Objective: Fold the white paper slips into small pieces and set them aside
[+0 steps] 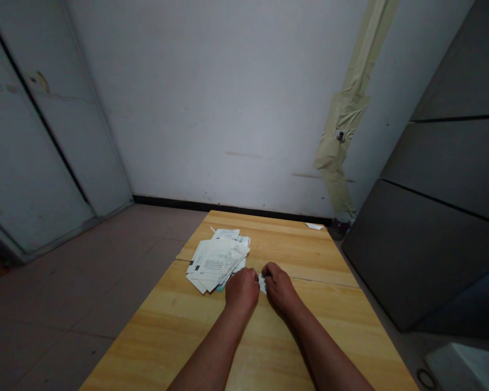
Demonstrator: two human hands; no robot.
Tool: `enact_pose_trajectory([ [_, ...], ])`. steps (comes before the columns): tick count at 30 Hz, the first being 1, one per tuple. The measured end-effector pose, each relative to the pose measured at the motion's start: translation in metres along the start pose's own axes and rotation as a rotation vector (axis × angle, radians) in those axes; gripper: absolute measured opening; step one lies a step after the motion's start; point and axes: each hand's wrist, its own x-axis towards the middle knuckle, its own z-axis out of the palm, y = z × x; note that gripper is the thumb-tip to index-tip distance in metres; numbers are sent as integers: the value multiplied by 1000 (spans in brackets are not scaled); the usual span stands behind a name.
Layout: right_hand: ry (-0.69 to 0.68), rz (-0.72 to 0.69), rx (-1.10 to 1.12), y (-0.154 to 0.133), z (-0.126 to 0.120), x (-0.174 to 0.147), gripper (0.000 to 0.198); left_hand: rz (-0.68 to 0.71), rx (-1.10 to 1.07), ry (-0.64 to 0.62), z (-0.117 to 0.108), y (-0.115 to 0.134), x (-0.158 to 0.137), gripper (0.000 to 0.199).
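Over the middle of the wooden table, my left hand and my right hand are close together with fingers curled. Between them shows a small piece of white paper; both hands close on it, and most of it is hidden by the fingers. Just left of my left hand lies a loose pile of printed paper sheets, overlapping at different angles. A bit of light blue-green peeks out under the pile's near edge.
A white paper scrap lies at the table's far right corner. Beyond the table is a white wall with a taped-over cable strip. Grey panels stand to the right, a pale door to the left. A white box-shaped object is at lower right.
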Motion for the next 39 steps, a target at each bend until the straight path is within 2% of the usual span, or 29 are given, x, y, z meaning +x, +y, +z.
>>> enact_pose_trajectory([
  [6,-23,20,8,-1,-1,0,21,8,-12,6,0,-9,-2,24],
  [11,-12,14,-4,-3,0,0,18,-7,-56,41,2,-10,-2,14],
  [18,26,48,-49,-6,7,1,14,-3,16,44,3,-7,0,11],
  [29,50,13,-30,-2,6,2,21,0,17,-1,0,-6,-2,19],
  [35,3,-12,-65,0,6,1,25,75,30,54,5,-4,-10,23],
  [39,-28,-29,-56,-1,4,-1,30,81,42,25,8,-1,-11,22],
])
